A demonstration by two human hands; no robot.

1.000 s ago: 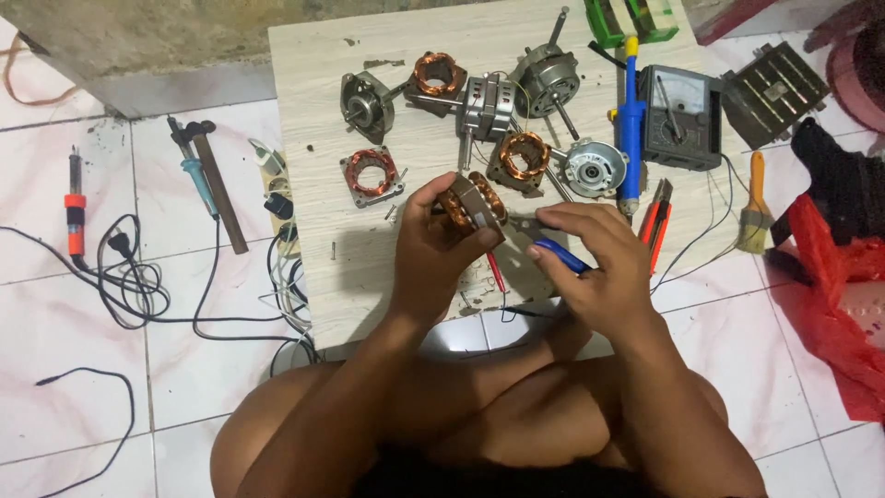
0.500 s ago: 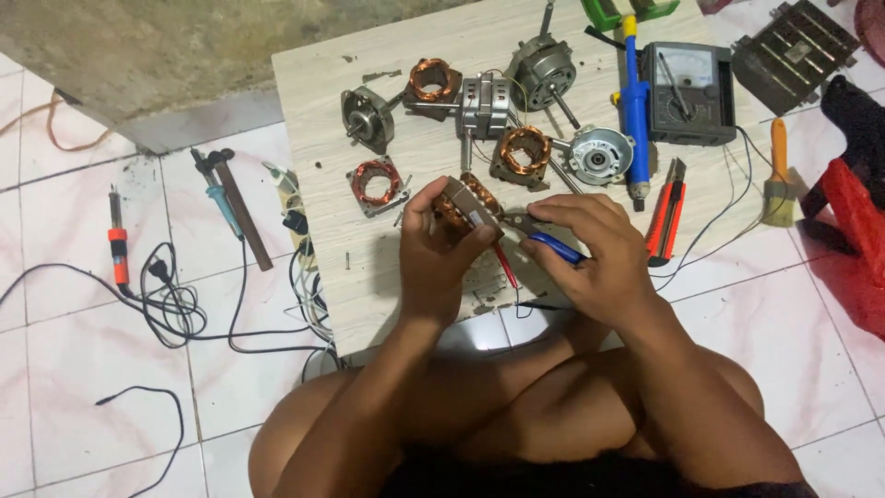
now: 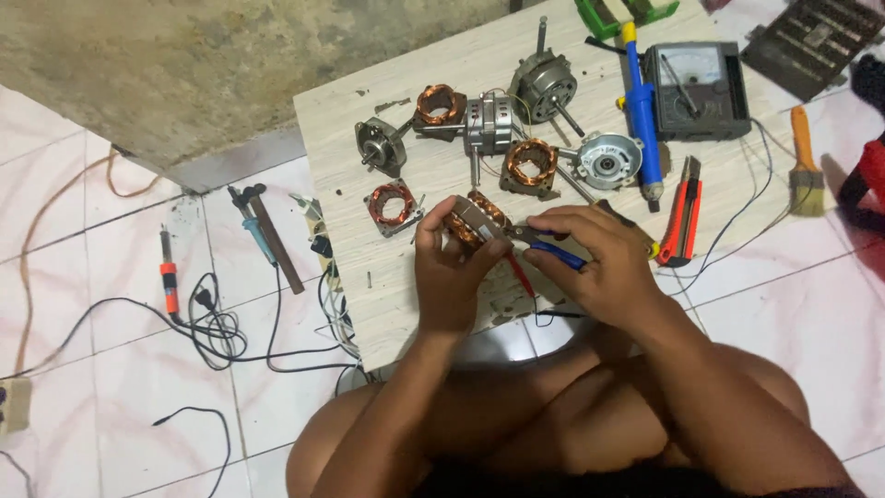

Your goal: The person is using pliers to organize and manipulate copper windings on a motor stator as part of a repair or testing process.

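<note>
Left hand (image 3: 452,267) grips a copper-wound motor stator (image 3: 472,219) (held above the wooden board (image 3: 369,304)). Right hand (image 3: 599,263), just beside it, clasps blue-handled pliers (image 3: 544,247), tips touching the stator. A similar stator (image 3: 394,205) lies beyond the left hand.

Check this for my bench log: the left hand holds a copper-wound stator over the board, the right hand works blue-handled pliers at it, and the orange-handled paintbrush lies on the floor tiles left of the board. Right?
Not quite. In the head view the orange-handled paintbrush lies to the right of the board. The rest stands: the left hand holds the copper-wound stator, and the right hand works the blue-handled pliers at it.
</note>
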